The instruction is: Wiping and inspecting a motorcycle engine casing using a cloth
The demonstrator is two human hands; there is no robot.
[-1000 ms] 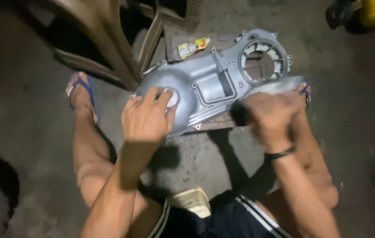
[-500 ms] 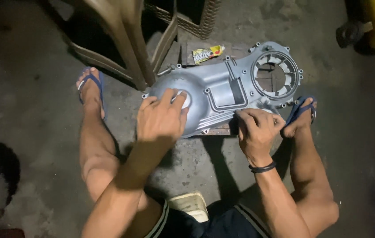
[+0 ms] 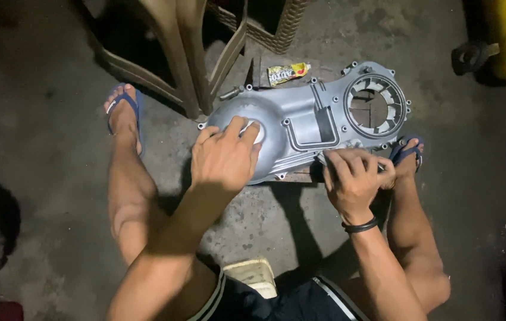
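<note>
A grey engine cover [image 3: 309,122] lies on the concrete floor [image 3: 56,137] at 12 o'clock from the squatting person; the left hand [image 3: 224,156] presses spread on its dome, the right hand [image 3: 354,178] curls over its lower edge, seemingly pinching something unseen. A yellow tube [image 3: 287,74] lies beyond, a plastic chair [image 3: 187,53] at 11 o'clock

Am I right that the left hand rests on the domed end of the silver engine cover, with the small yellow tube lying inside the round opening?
Not quite. The head view shows the small yellow tube lying on the ground beyond the silver engine cover, not inside its round opening. The left hand does rest on the domed end.
</note>
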